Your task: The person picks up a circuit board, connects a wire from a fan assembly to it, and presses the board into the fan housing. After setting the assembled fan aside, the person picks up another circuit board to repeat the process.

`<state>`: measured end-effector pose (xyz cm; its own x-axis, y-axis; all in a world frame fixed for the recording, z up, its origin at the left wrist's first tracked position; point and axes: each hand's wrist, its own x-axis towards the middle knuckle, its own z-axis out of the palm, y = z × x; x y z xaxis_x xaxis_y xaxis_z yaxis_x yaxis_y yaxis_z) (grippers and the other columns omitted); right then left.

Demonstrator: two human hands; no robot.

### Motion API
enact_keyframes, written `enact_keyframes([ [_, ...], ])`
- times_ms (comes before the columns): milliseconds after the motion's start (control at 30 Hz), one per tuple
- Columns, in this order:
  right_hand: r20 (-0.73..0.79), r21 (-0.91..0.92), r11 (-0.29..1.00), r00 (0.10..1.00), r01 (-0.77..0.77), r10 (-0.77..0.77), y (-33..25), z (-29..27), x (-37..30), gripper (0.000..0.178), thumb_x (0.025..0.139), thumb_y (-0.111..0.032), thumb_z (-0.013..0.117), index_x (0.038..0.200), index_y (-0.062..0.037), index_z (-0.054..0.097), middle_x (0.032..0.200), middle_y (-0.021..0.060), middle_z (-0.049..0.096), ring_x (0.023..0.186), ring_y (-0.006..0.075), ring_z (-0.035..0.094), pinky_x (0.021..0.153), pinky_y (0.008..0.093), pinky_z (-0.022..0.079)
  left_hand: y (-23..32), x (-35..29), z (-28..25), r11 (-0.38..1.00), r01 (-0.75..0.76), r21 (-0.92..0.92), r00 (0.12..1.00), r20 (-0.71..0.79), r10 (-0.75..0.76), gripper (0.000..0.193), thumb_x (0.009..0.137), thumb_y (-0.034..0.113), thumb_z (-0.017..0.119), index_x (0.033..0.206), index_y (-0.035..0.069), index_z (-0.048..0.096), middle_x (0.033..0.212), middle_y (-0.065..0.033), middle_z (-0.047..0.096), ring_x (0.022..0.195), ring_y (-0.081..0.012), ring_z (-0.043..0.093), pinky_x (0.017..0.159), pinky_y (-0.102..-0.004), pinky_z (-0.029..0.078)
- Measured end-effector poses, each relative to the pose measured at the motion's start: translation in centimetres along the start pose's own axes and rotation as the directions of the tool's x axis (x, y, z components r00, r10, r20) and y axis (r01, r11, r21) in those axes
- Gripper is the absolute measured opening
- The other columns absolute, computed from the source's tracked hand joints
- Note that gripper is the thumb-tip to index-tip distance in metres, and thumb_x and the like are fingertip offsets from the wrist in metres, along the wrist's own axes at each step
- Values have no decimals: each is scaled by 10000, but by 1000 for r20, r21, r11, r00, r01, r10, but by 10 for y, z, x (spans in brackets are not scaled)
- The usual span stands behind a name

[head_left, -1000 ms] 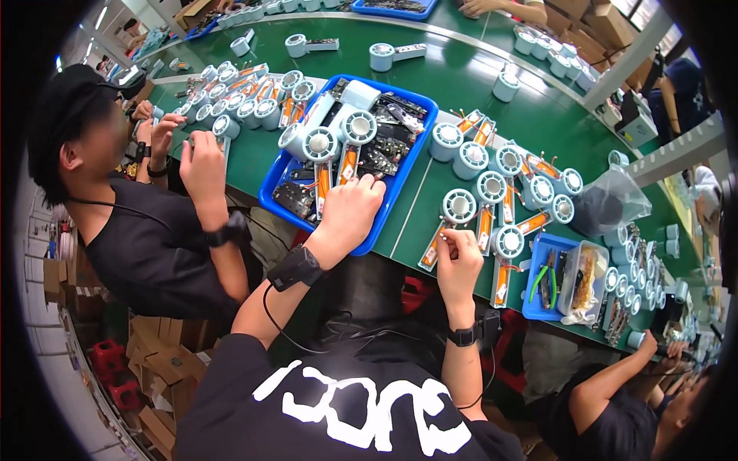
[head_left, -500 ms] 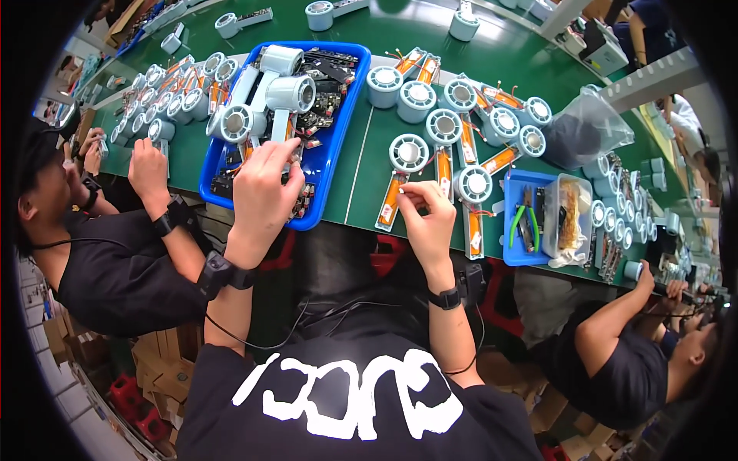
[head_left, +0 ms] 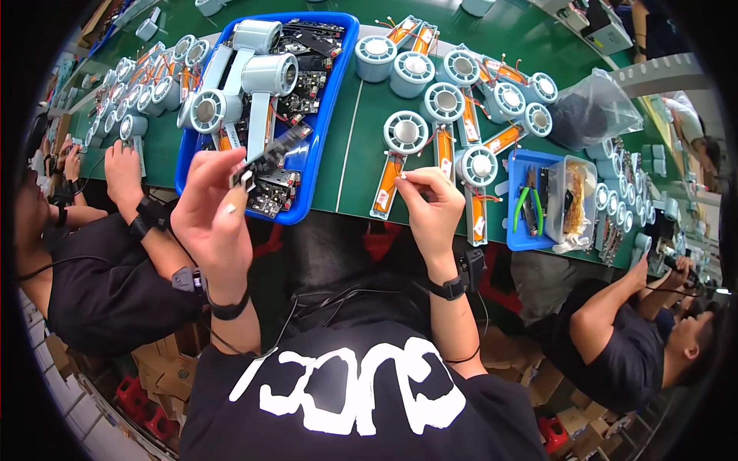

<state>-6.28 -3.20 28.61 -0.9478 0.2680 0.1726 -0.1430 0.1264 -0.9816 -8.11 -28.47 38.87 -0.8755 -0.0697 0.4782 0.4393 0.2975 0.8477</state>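
My left hand (head_left: 215, 211) grips one end of a long dark circuit board (head_left: 283, 144) between thumb and fingers. It holds the board slanted over the front of a blue tray (head_left: 324, 138) full of similar boards and several pale blue fan bodies (head_left: 269, 74). My right hand (head_left: 437, 215) is closed in a pinch on a small white connector (head_left: 401, 176). Beside those fingertips lies a pale blue fan unit (head_left: 406, 132), its round grille up. An orange battery (head_left: 387, 184) sits in its open handle, which points toward me.
More fan units (head_left: 477, 165) with orange batteries and red wires lie to the right. Beyond them are a blue bin (head_left: 530, 240) with green-handled pliers (head_left: 529, 211), a clear box (head_left: 573, 200) and a plastic bag (head_left: 592, 107). Co-workers sit on both sides; one's hand (head_left: 123, 173) is at left.
My left hand has drawn back from the tray, lifting a circuit board. My right hand stays pinched near the same fan unit. The view has shifted slightly.
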Motion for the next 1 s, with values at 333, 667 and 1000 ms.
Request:
enact_keyframes([
  [333, 189, -224, 939, 957, 261, -221, -7, -14, 11, 163, 794, 89, 769, 931, 11, 730, 922, 79, 696, 768, 138, 668, 671, 245, 524, 9, -63, 48, 136, 500, -855, 839, 440, -320, 269, 909, 175, 574, 1044, -38, 668, 970, -129, 551, 1023, -285, 602, 1013, -524, 504],
  [667, 138, -198, 968, 982, 158, -132, -6, -9, 8, 161, 830, 107, 727, 955, 9, 703, 922, 72, 687, 764, 126, 657, 668, 236, 523, -14, -70, 87, -305, 680, -667, 398, 684, -611, 209, 1006, 149, 463, 1081, 12, 602, 792, -61, 498, 745, -206, 587, 700, -381, 499],
  [1000, 180, -334, 894, 951, 298, -250, -3, -9, 2, 187, 813, 108, 713, 955, -13, 705, 905, 107, 675, 750, 197, 671, 667, 283, 525, -28, -54, 107, 176, 856, -487, 477, 609, -634, 192, 1034, 160, 524, 1140, 20, 603, 743, 25, 483, 517, -11, 336, 454, -188, 223],
])
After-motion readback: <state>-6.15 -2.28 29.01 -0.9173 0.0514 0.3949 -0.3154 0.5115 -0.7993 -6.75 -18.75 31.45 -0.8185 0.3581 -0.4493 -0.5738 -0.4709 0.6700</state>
